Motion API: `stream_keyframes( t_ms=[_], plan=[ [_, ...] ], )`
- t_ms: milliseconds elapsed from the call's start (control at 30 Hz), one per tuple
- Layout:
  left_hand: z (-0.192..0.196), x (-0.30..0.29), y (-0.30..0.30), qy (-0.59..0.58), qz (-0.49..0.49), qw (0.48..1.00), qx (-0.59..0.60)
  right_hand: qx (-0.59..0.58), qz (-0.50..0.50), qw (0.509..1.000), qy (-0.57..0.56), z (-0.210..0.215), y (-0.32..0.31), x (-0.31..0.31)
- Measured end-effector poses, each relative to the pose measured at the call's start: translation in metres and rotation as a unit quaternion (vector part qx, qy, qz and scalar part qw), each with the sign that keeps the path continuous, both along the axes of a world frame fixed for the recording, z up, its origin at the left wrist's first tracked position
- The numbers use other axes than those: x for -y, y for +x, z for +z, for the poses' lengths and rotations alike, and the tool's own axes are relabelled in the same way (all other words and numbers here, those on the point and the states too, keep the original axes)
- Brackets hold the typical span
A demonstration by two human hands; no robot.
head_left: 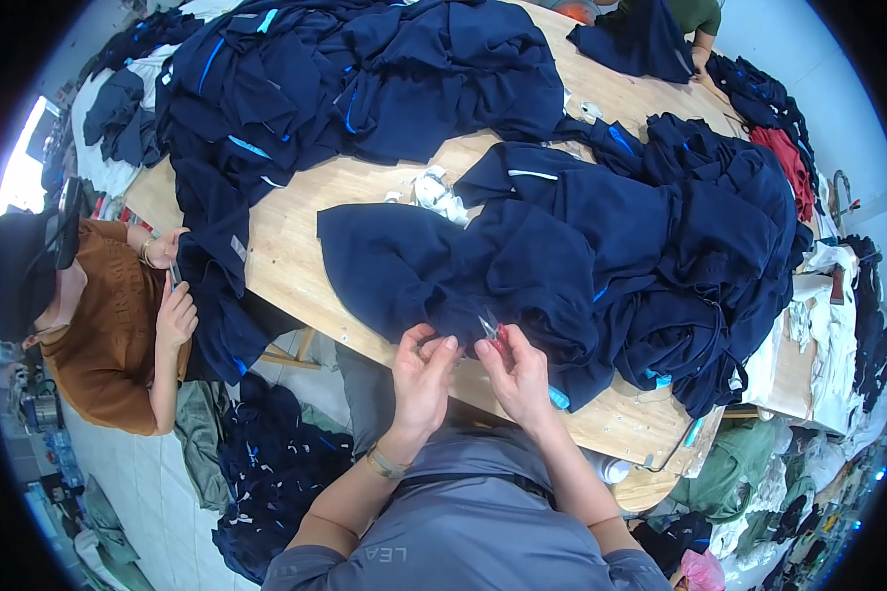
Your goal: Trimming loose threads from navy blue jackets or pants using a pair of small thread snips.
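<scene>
A large dark navy garment lies spread over the table in front of me. At its near edge, my left hand is closed, thumb and fingers pinching the navy cloth; the exact bit between the fingertips is hard to make out. Just to the right, my right hand grips small thread snips with red handles. Their pointed metal blades aim up and left over the cloth, close to the left fingertips. The two hands are a short gap apart.
More navy garments are heaped on the wooden table at the back and right. White scraps lie beyond the cloth. A person in brown works with navy cloth at left; another person's arm shows at far right. Dark clothes pile on the floor.
</scene>
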State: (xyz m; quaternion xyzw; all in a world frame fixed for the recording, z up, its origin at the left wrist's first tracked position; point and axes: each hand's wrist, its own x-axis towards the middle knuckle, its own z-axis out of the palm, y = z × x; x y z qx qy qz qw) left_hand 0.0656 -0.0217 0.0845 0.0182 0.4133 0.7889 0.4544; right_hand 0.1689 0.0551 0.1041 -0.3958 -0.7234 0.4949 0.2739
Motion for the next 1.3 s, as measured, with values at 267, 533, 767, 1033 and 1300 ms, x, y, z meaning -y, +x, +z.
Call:
stream_keyframes(
  t_ms=[267, 533, 767, 1033, 1300],
  plan=[
    [-0.006, 0.001, -0.001, 0.008, -0.017, 1.0, 0.011, 0.124, 0.03, 0.977, 0.172, -0.006, 0.004, 0.003],
    [-0.006, 0.0, 0.001, 0.021, -0.018, 1.0, 0.001, 0.141, 0.04, 0.969, 0.199, -0.004, 0.003, 0.003],
    [-0.001, 0.0, 0.0, 0.021, -0.022, 0.999, 0.015, 0.132, 0.027, 0.976, 0.169, -0.007, 0.004, 0.001],
    [0.004, 0.0, -0.006, 0.016, -0.032, 0.996, 0.083, 0.135, 0.042, 0.973, 0.183, -0.008, 0.006, 0.003],
    [0.002, -0.001, -0.004, 0.033, -0.023, 0.998, 0.041, 0.137, 0.041, 0.97, 0.195, -0.007, 0.004, 0.003]
  ],
)
